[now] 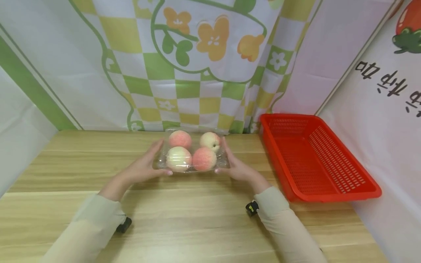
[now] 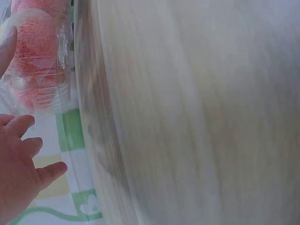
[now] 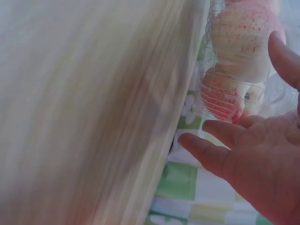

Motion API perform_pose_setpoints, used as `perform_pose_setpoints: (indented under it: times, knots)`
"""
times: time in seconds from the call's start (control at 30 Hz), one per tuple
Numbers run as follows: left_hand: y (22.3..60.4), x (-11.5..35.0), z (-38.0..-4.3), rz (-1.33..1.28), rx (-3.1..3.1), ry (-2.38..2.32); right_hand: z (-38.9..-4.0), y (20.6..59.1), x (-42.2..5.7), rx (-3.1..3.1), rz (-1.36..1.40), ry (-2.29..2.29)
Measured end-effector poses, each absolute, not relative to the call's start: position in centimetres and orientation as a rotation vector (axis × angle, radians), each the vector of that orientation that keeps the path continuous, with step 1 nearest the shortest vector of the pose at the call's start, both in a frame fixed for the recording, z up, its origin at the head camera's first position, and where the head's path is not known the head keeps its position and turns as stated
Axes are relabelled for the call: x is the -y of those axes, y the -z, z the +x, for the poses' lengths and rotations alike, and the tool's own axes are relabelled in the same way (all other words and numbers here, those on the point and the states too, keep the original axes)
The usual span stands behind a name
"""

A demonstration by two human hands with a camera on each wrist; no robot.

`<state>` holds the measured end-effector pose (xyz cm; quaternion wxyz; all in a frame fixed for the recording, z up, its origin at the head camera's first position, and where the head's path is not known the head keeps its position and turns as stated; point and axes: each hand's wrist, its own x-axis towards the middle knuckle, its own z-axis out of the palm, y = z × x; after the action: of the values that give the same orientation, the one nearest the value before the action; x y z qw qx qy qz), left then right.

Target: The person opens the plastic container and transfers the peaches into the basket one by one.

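Note:
A clear plastic fruit box [image 1: 162, 162] with several peaches, pink and pale cream [image 1: 204, 159], is between the two hands near the table's back edge. My left hand [image 1: 141, 170] grips its left end, thumb at the near side and fingers toward the far side. At the right end my right hand [image 1: 241, 170] holds it in the same way. Both wrist views show the other fingers spread beside the box. In the left wrist view, a strip of cloth shows between the box's underside [image 2: 63, 89] and the table's edge, so the box appears raised. Some fingertips are hidden.
A red plastic basket [image 1: 286, 168] with perforated sides stands on the right of the wooden table [image 1: 184, 223]. Behind hangs a green and yellow checked cloth [image 1: 187, 87]. White printed sheets [image 1: 348, 69] enclose the sides.

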<state>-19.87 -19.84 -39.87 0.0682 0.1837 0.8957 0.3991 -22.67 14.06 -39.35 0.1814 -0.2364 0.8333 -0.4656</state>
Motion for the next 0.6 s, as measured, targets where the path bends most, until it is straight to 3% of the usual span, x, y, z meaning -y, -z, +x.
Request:
perform_pose_setpoints:
  times: [0.6]
  knots:
    - [40.8, 16.5, -18.9, 0.658, -2.635, -1.130, -19.4, 40.3, -18.2, -2.408, -0.712, 1.264]
